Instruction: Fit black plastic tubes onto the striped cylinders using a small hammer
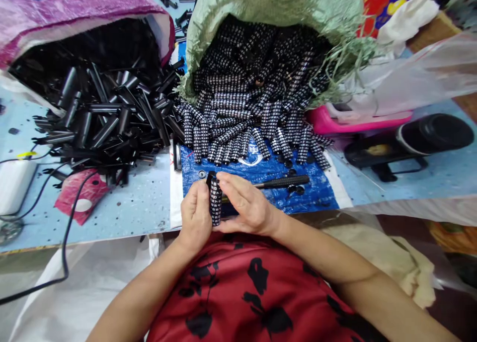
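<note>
Between my hands, close to the table's front edge, stands a black cylinder of number wheels (215, 203) with rows of white digits. My left hand (197, 213) grips it from the left, and a plain black strip shows along its upper left edge, perhaps a casing. From the right, the fingers and thumb of my right hand (248, 205) close on the same cylinder. Behind it a heap of similar number-wheel cylinders (231, 133) spills from a pale green woven sack (290, 4). A tool with a black textured handle (285, 181) lies just beyond my right hand.
Black plastic casings (108, 118) pile out of a purple-edged sack (156, 9) at left. A pink packet (82, 193) and a black cable (67, 247) lie nearer. To the right are a pink tray (328, 123) and a black flask (395, 143). Blue sheeting (320, 193) covers the middle.
</note>
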Demonstrator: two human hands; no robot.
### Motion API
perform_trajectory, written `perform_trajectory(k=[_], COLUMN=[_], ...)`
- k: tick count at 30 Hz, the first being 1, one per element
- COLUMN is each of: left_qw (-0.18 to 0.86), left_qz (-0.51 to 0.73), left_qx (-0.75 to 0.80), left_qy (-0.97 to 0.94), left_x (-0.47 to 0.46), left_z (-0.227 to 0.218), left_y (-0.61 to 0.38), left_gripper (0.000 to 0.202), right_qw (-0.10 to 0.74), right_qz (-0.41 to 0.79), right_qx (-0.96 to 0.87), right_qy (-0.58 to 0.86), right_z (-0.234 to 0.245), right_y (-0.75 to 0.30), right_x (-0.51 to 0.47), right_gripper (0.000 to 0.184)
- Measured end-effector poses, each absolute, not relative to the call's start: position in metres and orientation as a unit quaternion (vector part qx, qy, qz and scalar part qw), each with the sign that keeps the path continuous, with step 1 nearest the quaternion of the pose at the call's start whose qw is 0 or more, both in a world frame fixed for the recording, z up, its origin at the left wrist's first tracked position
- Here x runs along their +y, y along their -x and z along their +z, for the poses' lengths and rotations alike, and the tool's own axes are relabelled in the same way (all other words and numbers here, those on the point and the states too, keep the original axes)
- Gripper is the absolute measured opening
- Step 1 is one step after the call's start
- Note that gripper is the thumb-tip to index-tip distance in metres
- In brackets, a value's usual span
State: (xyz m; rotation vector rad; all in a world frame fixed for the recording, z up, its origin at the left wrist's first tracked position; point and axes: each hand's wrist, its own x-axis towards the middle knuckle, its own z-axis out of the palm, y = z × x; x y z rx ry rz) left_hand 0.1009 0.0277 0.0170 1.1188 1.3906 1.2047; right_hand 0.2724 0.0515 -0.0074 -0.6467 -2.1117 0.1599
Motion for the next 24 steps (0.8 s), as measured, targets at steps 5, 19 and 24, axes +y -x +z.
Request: perform_trajectory(k=[5,19,24], left_qw=[0.617,0.552,0.546], left_qz=[0.49,0.502,0.497], left_qx=[0.51,0.575,0.591], left_qy=[-0.344,-0.337,-0.325], left_x=[0.028,0.043,0.046], left_z=[0.008,-0.006,-0.01], left_y=[-0.095,-0.05,-0.045], left_gripper=[0.033,0.053,0.057], right_qw=[0.446,0.255,0.282], right_qz=[0.042,0.033,0.038], right_qx=[-0.846,-0.868,-0.851], right_qy=[0.29,0.426,0.44], right_z=[-0.012,-0.025,-0.02], right_y=[-0.272,-0.344,-0.349], right_x=[0.049,0.049,0.047], right_gripper=[0.106,0.073,0.065])
